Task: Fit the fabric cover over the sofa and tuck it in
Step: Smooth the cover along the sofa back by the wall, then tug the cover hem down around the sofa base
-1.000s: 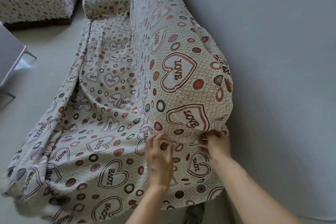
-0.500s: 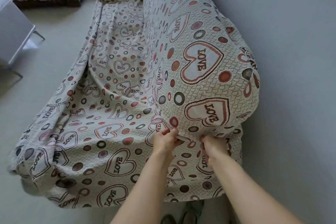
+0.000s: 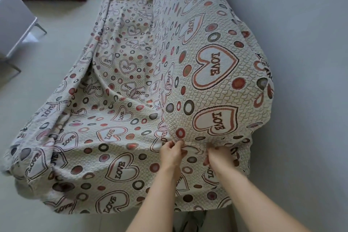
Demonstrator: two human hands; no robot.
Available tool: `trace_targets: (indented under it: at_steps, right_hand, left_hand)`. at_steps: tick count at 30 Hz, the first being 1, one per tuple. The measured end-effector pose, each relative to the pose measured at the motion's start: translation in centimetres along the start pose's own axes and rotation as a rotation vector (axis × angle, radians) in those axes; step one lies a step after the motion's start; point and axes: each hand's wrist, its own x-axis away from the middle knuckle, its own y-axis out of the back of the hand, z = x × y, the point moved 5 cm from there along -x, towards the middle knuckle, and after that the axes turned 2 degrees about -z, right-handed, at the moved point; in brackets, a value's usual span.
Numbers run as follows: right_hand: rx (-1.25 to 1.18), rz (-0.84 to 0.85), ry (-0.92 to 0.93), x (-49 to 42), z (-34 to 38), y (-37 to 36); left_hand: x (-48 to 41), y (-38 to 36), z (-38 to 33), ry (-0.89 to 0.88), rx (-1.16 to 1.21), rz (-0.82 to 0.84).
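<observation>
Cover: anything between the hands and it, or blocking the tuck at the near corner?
Nothing visible. The left hand pinches the fabric cover directly; the right hand digs into the same fold, so its grip is hidden under cloth. No object lies on that crease.

head view | high, facing down-forward | close over fabric cover (image 3: 116, 156)

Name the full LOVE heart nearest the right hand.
The lower heart, just above the right hand; the bigger heart sits farther up the cover.
</observation>
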Motion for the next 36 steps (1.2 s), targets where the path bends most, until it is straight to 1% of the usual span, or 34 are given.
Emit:
trace_targets:
  at_steps: [2,3,4,7,9,13,16,19,20,23,25,27,30,33,34,36]
  right_hand:
    - [0.02,0.016,0.066,1.1,1.1,-0.3]
    - [-0.02,0.011,0.073,1.4,1.6,-0.5]
    - [-0.097,0.01,0.037,1.5,1.7,-0.8]
    - [-0.338,0.032,-0.172,1.3,0.8,-2.0]
    - [-0.391,0.002,-0.219,0.1,-0.6,-2.4]
    - [-0.216,-0.039,-0.137,-2.8,-3.4,-2.6]
    - [-0.163,-0.04,-0.107,-4.2,-4.1,-3.1]
    - [-0.112,-0.06,-0.05,-4.7,-3.6,-3.1]
    - [-0.096,-0.047,-0.053,-4.3,-3.3,-3.0]
    - [-0.218,0.075,-0.088,-2.6,-3.4,-2.4]
    - [-0.262,0.128,-0.062,-1.6,-3.3,-1.5]
    - [-0.338,0.131,-0.07,-1.1,-3.8,-0.4]
    - [-0.563,0.136,-0.192,-1.2,-4.2,0.4]
    - [-0.763,0.207,-0.34,-1.7,-3.4,-0.6]
    - [-0.816,0.214,-0.378,-2.2,-3.1,-1.0]
    - [-0.866,0.209,-0.43,-3.1,-3.1,-2.0]
  left_hand:
    - [-0.2,-0.1,0.0,0.021,0.027,0.011]
    - [-0.3,-0.1,0.0,0.022,0.038,0.013]
    - [-0.2,-0.2,-0.1,0.018,0.041,0.016]
    - [-0.2,0.0,-0.2,-0.025,0.008,0.023]
    - [-0.4,0.3,0.2,-0.051,0.006,0.057]
    - [-1.0,1.0,3.0,-0.073,-0.003,0.085]
    - [-1.9,1.0,5.1,-0.029,0.006,0.042]
    - [-2.6,0.9,5.1,-0.033,-0.036,-0.011]
    - [-2.6,0.9,4.8,-0.04,-0.054,-0.024]
    - [-2.3,1.0,4.0,-0.044,-0.087,-0.057]
    - [-2.1,0.9,3.9,-0.005,-0.017,-0.049]
    - [-1.5,0.8,4.4,0.056,0.111,-0.042]
    - [-0.5,0.7,5.1,0.145,0.351,-0.134]
    - [-1.3,-0.1,4.8,0.253,0.622,-0.198]
    - [-1.8,-0.3,4.6,0.286,0.659,-0.211]
    - [-2.7,-0.4,4.5,0.333,0.636,-0.237]
